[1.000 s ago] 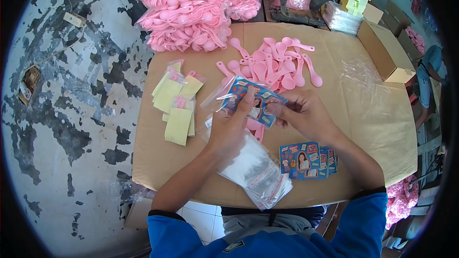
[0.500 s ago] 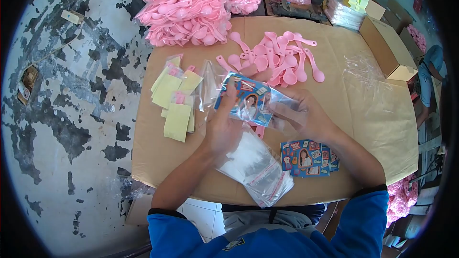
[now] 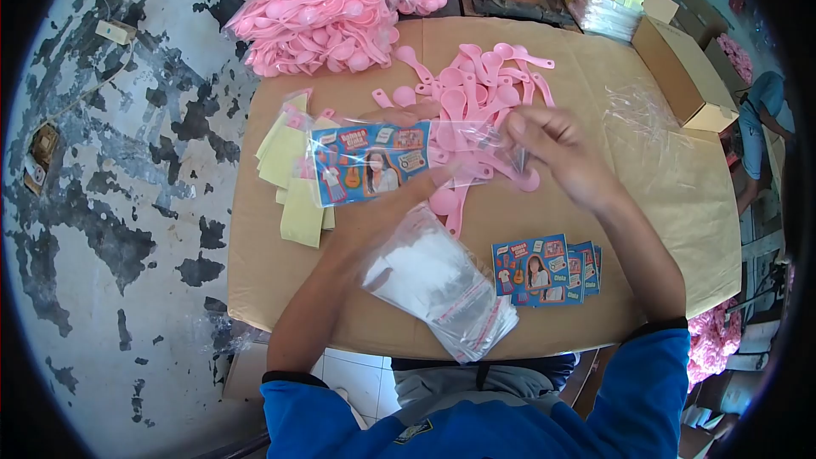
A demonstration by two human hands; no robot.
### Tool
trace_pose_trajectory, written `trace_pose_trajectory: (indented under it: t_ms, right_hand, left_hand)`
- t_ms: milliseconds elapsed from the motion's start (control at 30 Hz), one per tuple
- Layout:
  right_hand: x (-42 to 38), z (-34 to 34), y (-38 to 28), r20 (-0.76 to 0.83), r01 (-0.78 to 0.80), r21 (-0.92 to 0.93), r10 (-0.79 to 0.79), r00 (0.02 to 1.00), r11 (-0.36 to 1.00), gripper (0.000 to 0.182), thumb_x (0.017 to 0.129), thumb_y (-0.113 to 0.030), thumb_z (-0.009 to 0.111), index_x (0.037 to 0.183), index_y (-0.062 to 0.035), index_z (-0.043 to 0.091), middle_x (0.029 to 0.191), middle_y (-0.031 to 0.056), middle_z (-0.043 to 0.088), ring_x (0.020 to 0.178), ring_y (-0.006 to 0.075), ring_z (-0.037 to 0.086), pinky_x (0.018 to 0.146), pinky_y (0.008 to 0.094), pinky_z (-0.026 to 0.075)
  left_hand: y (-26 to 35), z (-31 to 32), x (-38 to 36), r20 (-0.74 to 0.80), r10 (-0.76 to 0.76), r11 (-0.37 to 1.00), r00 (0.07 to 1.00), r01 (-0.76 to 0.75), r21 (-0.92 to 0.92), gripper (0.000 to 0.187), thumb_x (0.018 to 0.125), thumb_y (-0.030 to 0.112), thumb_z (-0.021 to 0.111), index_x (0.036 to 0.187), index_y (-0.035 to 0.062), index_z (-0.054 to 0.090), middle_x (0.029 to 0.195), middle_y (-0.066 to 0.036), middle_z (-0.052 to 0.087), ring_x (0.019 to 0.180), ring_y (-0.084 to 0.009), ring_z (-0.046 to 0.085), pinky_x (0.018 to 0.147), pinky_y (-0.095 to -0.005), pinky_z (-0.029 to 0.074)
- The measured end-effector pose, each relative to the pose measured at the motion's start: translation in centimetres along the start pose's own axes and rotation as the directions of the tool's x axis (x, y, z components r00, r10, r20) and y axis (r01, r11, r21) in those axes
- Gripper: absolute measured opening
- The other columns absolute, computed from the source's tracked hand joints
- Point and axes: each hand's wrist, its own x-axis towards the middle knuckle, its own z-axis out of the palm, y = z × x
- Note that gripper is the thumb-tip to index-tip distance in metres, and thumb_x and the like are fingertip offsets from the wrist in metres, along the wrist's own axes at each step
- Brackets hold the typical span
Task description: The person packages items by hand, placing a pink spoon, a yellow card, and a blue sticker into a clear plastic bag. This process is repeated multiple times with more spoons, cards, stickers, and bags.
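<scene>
A blue printed card (image 3: 348, 161) lies inside a clear plastic bag (image 3: 467, 140) held above the table. My left hand (image 3: 387, 211) grips the bag from below, with its thumb in front and its fingers behind the card. At the bag's right end, my right hand (image 3: 565, 153) pinches the clear plastic with thumb and fingertips. Under my left hand lies a stack of empty clear bags (image 3: 446, 289). To the right of that stack is a small pile of the same blue cards (image 3: 531, 272). Pink spoons (image 3: 476, 76) are heaped behind the held bag, which partly covers them.
Yellow-topped packets (image 3: 302, 212) lie at the table's left. Large bags of pink spoons (image 3: 314, 17) stand at the back left. A cardboard box (image 3: 684, 76) sits at the back right, near crumpled clear plastic (image 3: 646, 115). Another person (image 3: 765, 110) is at the far right.
My left hand has moved left with the card, which is now turned nearly level. My right hand has shifted slightly right and up, and the bag's clear end is stretched out between them.
</scene>
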Motion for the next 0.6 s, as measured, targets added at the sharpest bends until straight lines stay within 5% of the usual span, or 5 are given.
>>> trace_pose_trajectory:
  t_ms: [100, 267, 433, 533, 600]
  right_hand:
    - [0.6, -2.7, 0.0, -0.002, 0.021, -0.229, -0.022, 1.0, 0.973, 0.029, 0.095, -0.03, 0.052, 0.091, -0.0051, 0.065, 0.076, 0.0021, 0.061, 0.07, 0.0122, 0.056, 0.062, 0.0289, 0.045]
    - [0.1, -2.4, 3.9, 0.167, 0.194, -0.897, -0.102, 0.981, 0.397, 0.027, 0.083, -0.028, 0.065, 0.094, -0.0032, 0.064, 0.078, 0.01, 0.063, 0.076, 0.024, 0.062, 0.072, 0.0371, 0.048]
    - [0.2, -1.8, 3.9, 0.2, 0.2, -0.97, -0.013, 0.98, 0.136, 0.024, 0.082, -0.026, 0.066, 0.09, -0.0037, 0.063, 0.088, 0.0142, 0.064, 0.077, 0.0304, 0.061, 0.072, 0.0404, 0.048]
    - [0.2, -1.7, -0.5, -0.007, -0.08, -0.883, 0.158, 0.987, 0.463, 0.017, 0.086, -0.02, 0.063, 0.088, -0.0027, 0.061, 0.087, 0.0089, 0.063, 0.075, 0.0216, 0.061, 0.069, 0.0336, 0.047]
    - [0.2, -2.6, -0.7, 0.077, 0.08, -0.65, -0.039, 0.996, 0.756, 0.01, 0.088, -0.013, 0.059, 0.087, -0.0028, 0.059, 0.086, 0.0039, 0.061, 0.075, 0.0142, 0.059, 0.068, 0.0291, 0.046]
  left_hand:
    - [0.0, -0.4, 0.5, -0.076, 0.003, 0.996, 0.997, -0.009, -0.084, 0.052, 0.074, 0.0, 0.076, 0.118, 0.004, 0.05, 0.112, -0.011, 0.059, 0.107, -0.0173, 0.056, 0.09, -0.035, 0.05]
    - [-0.7, -0.7, 1.1, -0.027, 0.18, 0.98, 0.983, -0.182, -0.078, 0.046, 0.077, -0.008, 0.067, 0.117, 0.0056, 0.048, 0.123, -0.018, 0.056, 0.115, -0.0249, 0.055, 0.1, -0.0396, 0.045]
    - [-0.7, -0.3, 1.0, -0.05, 0.121, 0.985, 0.991, -0.126, -0.114, 0.046, 0.082, -0.004, 0.062, 0.123, 0.0077, 0.044, 0.125, -0.017, 0.055, 0.114, -0.0267, 0.057, 0.099, -0.0414, 0.046]
    - [-1.1, -0.9, 1.5, -0.058, 0.066, 0.947, 0.996, -0.081, -0.31, 0.046, 0.085, 0.001, 0.063, 0.127, 0.0071, 0.043, 0.129, -0.015, 0.052, 0.116, -0.0254, 0.054, 0.1, -0.0416, 0.044]
    - [-1.3, -1.2, 1.9, -0.043, 0.06, 0.878, 0.997, -0.073, -0.473, 0.046, 0.086, 0.003, 0.064, 0.127, 0.005, 0.044, 0.13, -0.014, 0.051, 0.12, -0.0225, 0.051, 0.104, -0.0411, 0.04]
